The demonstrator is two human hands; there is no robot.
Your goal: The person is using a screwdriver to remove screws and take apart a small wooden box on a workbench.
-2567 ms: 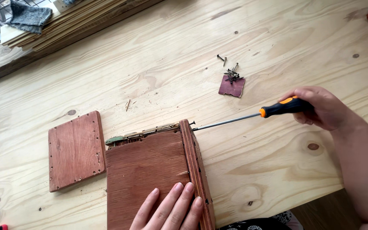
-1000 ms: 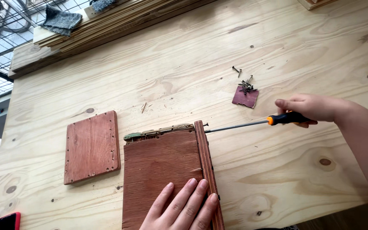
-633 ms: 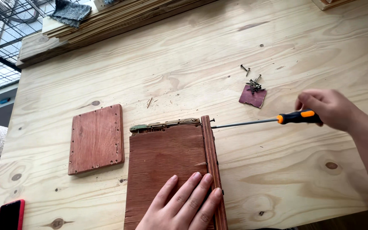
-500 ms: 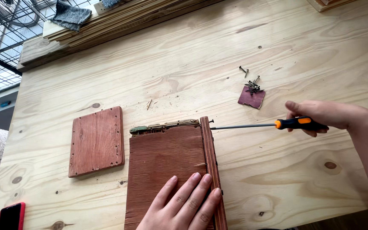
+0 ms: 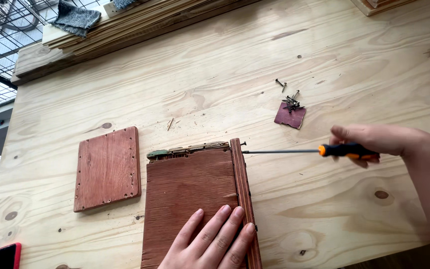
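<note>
The fingers (image 5: pixel 354 137) of the right hand (image 5: pixel 374 142) are wrapped around the orange-and-black handle of a screwdriver (image 5: pixel 299 151), at the right of the frame. The left hand (image 5: pixel 210 244) lies flat and open, fingers spread, pressing on the reddish wooden box (image 5: pixel 195 199) at the lower middle. Compared with a moment ago, the right hand has dropped slightly and the shaft now lies nearly level, its tip pointing at the box's upper right corner, beside a small screw head that sticks out there; whether the tip touches the screw cannot be told. The box is worn, with a raised strip along its right edge and a tarnished greenish hinge along its top edge. A separate reddish panel (image 5: pixel 107 168) lies left of it on the tabletop (image 5: pixel 215 74). Loose screws (image 5: pixel 289 99) lie by a small dark red scrap (image 5: pixel 290 115), upper right of the box.
</note>
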